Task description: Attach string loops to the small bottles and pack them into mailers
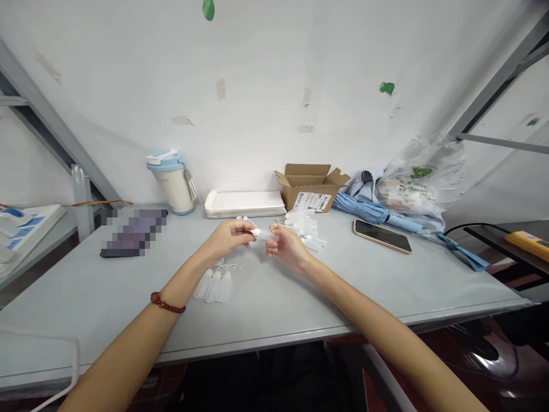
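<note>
A small translucent plastic bottle (pixel 266 234) is held nearly level above the table, between my two hands. My left hand (pixel 229 237) pinches its white cap end with thumb and fingers. Curled around the other end of the bottle is my right hand (pixel 290 248). Several similar bottles (pixel 213 286) with thin white cords or stems at their tops lie side by side below my left hand. A loose pile of clear bottles (pixel 305 222) sits just behind my right hand, partly hidden by it.
Along the wall stand a cream tumbler (pixel 175 189), a stack of white envelopes (pixel 246 204) and an open cardboard box (pixel 311 198). Rightward are a folded blue umbrella (pixel 364 209), a plastic bag (pixel 418 186) and a phone (pixel 381 237). A blurred-out flat object (pixel 135 233) lies left.
</note>
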`<action>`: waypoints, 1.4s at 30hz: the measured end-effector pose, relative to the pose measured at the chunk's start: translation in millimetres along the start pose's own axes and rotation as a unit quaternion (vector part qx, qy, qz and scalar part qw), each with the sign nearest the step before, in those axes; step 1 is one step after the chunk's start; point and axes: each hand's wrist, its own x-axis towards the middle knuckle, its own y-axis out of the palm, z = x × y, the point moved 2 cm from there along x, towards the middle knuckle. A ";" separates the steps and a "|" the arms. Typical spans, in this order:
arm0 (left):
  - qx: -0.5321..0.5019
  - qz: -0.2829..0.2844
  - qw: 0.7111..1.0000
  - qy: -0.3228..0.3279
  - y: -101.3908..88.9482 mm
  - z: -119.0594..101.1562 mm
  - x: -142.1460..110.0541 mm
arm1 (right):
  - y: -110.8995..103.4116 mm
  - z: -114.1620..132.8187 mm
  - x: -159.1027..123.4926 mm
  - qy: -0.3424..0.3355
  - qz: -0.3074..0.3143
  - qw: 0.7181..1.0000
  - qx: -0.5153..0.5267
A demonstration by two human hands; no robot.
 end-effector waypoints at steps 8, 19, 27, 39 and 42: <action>0.007 0.006 0.999 -0.042 1.4 -3.7 -2.3 | 1.9 4.4 -3.1 -0.095 -0.014 0.984 -0.150; -0.032 -0.035 0.994 -0.094 -0.9 6.6 1.7 | -2.2 6.6 -6.0 -0.281 -0.056 0.797 -0.531; -0.055 -0.025 0.997 -0.048 3.5 7.4 1.7 | -5.8 9.8 -6.2 -0.270 -0.090 0.814 -0.507; 0.007 -0.083 0.994 0.069 8.3 -7.4 -3.8 | -11.2 9.4 -0.6 -0.192 -0.089 0.927 -0.309; 0.028 -0.095 0.993 0.061 10.6 -5.2 -3.2 | -10.7 10.2 -2.2 -0.214 -0.107 0.906 -0.350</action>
